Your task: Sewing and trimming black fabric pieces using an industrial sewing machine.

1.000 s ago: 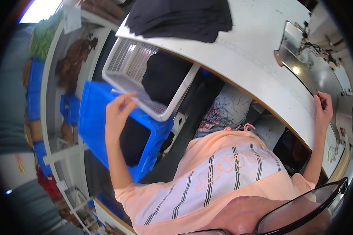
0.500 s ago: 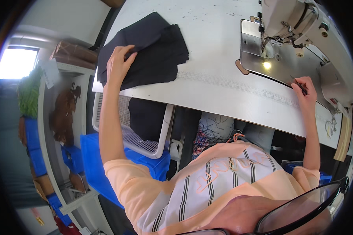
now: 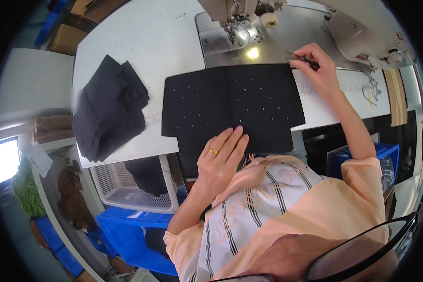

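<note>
A black fabric piece (image 3: 263, 101) dotted with small light marks lies spread over the front edge of the white table, its near part hanging down toward my lap. My left hand (image 3: 223, 152), with a ring on one finger, lies flat on the near part of it, fingers stretched out. Past the fabric's far right corner, my right hand (image 3: 317, 70) is closed around small dark thread snips (image 3: 310, 62), whose two slim tips point left. A pile of black fabric pieces (image 3: 110, 110) lies on the table to the left.
The sewing machine (image 3: 242, 23) and its metal plate (image 3: 277, 35) stand beyond the fabric. A white plastic basket (image 3: 131, 202) with black fabric sits below the table edge, above a blue bin (image 3: 127, 230). Another blue bin (image 3: 392, 152) is at the right.
My left hand has left the pile and now rests on a single black piece spread in front of me. My right hand still holds the snips. The whole view has shifted.
</note>
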The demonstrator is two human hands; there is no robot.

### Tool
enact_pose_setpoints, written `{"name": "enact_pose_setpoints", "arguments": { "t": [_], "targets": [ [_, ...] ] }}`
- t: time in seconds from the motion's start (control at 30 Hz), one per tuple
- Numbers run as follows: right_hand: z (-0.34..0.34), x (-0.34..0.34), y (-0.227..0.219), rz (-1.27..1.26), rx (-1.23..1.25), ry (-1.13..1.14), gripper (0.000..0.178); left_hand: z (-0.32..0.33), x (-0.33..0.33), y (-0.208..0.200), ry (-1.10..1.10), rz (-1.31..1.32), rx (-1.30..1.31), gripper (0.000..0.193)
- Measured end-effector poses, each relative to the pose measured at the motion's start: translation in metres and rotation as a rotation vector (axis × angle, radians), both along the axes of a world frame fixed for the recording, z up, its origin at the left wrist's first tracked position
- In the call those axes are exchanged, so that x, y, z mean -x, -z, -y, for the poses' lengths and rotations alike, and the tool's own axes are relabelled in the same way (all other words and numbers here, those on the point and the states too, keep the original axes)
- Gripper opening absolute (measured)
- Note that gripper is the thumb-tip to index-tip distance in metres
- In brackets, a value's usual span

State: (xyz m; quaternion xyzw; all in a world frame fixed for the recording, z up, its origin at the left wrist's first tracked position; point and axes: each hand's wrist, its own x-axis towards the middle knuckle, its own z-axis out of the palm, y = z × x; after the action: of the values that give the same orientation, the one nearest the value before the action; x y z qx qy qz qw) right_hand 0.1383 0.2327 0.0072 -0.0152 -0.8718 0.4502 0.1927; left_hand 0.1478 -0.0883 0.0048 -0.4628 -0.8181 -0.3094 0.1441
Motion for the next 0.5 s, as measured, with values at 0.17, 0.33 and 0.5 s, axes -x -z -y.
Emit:
{"name": "enact_pose_setpoints", "arguments": {
  "t": [0.17,0.33,0.5],
  "targets": [
    [0.003,0.001,-0.003,-0.015,0.02,-0.043,0.02,0.002,0.003,-0.006,-0.152,0.093,0.066,0.052],
    [0.007,0.001,-0.015,0.023,0.086,0.027,0.022,-0.007,0.036,-0.007,-0.048,0.065,0.087,0.058],
    [-0.03,-0.045,-0.032,0.017,-0.014,0.297,0.024,-0.037,0.086,0.002,-0.054,-0.166,0.178,0.051]
  ]
}}
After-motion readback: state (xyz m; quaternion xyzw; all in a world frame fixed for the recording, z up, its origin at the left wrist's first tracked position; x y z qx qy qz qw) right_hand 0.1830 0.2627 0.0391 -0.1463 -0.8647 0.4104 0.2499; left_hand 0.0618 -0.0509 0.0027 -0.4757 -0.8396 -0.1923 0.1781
